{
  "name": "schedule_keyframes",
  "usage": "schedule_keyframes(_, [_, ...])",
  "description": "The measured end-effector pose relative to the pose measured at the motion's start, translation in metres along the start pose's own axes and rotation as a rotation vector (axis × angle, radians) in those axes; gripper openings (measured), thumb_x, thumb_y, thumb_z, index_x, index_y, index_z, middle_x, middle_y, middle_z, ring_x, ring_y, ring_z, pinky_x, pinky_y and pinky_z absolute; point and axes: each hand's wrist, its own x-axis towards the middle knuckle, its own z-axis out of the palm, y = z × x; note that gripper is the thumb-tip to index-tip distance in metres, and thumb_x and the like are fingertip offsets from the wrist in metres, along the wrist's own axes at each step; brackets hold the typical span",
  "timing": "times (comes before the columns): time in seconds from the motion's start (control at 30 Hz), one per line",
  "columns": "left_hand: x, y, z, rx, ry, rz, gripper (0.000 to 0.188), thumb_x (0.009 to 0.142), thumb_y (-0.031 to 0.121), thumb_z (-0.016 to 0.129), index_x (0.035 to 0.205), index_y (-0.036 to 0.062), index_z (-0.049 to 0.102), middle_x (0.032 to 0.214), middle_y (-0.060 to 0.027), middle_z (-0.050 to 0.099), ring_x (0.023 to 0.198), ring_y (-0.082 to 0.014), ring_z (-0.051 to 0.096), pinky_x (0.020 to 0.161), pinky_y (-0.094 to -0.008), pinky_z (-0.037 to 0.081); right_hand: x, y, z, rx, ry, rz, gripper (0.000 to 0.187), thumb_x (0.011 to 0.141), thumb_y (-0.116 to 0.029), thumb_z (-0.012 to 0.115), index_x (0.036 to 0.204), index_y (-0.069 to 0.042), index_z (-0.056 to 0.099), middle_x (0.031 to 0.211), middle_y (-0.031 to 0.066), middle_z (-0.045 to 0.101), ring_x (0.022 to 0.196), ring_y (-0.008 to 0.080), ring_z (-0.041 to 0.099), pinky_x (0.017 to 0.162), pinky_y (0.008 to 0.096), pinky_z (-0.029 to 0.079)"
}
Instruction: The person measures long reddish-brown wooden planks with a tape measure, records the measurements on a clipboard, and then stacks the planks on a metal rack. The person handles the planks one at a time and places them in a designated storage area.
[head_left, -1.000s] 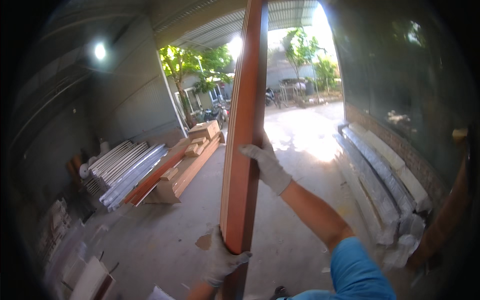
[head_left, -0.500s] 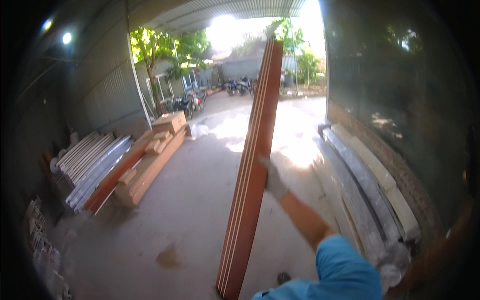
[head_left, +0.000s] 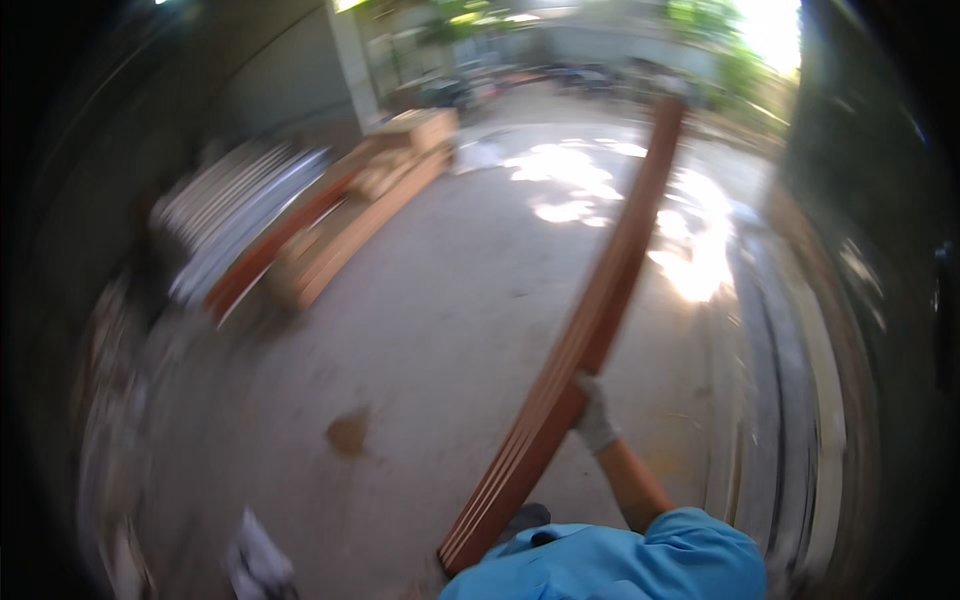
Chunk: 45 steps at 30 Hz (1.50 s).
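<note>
A long reddish-brown plank [head_left: 575,370] with pale stripes along its face slants up in front of me, from the lower middle toward the far right. My right hand [head_left: 596,415], in a pale glove, is closed around its right edge, below the middle of its length. At the plank's near end, a small blurred patch at the lower left corner may be part of my left hand; its fingers cannot be made out. The plank's far end is raised off the floor.
Boxes and brown boards [head_left: 365,220] lie at the left, beside a stack of pale strips [head_left: 235,205]. Long wrapped pieces [head_left: 790,400] line the right wall. A white bundle [head_left: 257,560] lies on the floor at lower left. Vehicles stand blurred outside.
The plank has tilted further right and its far end has come lower. My right hand has moved down and right in the picture with it. The view has turned left and downward.
</note>
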Motion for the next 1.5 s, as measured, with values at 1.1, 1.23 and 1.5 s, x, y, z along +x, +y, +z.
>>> schedule_keyframes(1.1, [0.148, -0.124, 0.025, -2.482, 2.04, -0.94, 0.117, 0.068, 0.092, 0.055, 0.15, 0.0089, 0.042, 0.15, -0.0198, 0.046, 0.134, -0.0415, 0.043, 0.113, -0.0521, 0.038, 0.335, -0.022, 0.366, -0.372, -0.264, -0.449, 0.065, 0.094, -0.049, 0.055, 0.135, 0.002, 0.057, 0.134, 0.0205, 0.06, 0.115, 0.0337, 0.064, 0.098, 0.0445, 0.055])
schedule_keyframes(1.23, [0.185, -0.142, 0.015, -2.377, 2.169, -0.279, 0.118, 0.069, 0.097, 0.047, 0.15, 0.0113, 0.042, 0.153, -0.0185, 0.043, 0.138, -0.0426, 0.039, 0.116, -0.053, 0.034, 0.34, -0.012, 0.384, -0.424, -0.197, -0.508, 0.066, 0.095, -0.05, 0.055, 0.135, 0.002, 0.057, 0.134, 0.0207, 0.059, 0.116, 0.0332, 0.064, 0.098, 0.0439, 0.055])
schedule_keyframes(1.5, [0.231, -0.178, -0.047, -2.133, 2.133, -0.446, 0.115, 0.071, 0.097, 0.045, 0.15, 0.0124, 0.042, 0.151, -0.0172, 0.045, 0.136, -0.0415, 0.041, 0.115, -0.0528, 0.036, 0.392, 0.032, 0.435, -0.48, -0.08, -0.518, 0.066, 0.097, -0.05, 0.052, 0.139, 0.0, 0.055, 0.136, 0.0208, 0.058, 0.119, 0.0321, 0.062, 0.101, 0.043, 0.054])
